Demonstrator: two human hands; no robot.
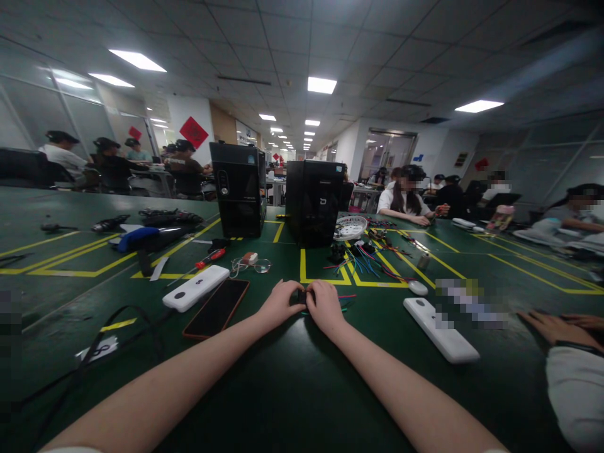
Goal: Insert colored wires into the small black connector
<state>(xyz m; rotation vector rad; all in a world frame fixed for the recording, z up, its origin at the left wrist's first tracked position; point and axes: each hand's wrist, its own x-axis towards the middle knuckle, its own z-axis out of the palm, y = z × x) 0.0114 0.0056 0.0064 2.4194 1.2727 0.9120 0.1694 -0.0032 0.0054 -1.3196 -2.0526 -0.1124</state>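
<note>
My left hand (279, 304) and my right hand (325, 306) rest close together on the green table (292, 377), both with fingers curled. Between their fingertips sits a small dark part (302, 294) with thin coloured wires (348, 301) trailing off to the right. Each hand pinches this part; what it is I cannot make out. A dark phone with an orange edge (217, 308) lies just left of my left hand, beside a white power bank (195, 287).
Two black computer cases (240, 187) (314, 201) stand behind my hands. Loose coloured wires (368, 261), a white basket (352, 226), glasses (257, 265), a red-handled screwdriver (207, 259) and a second white power bank (441, 329) lie around. Another person's hands (557, 327) rest at right.
</note>
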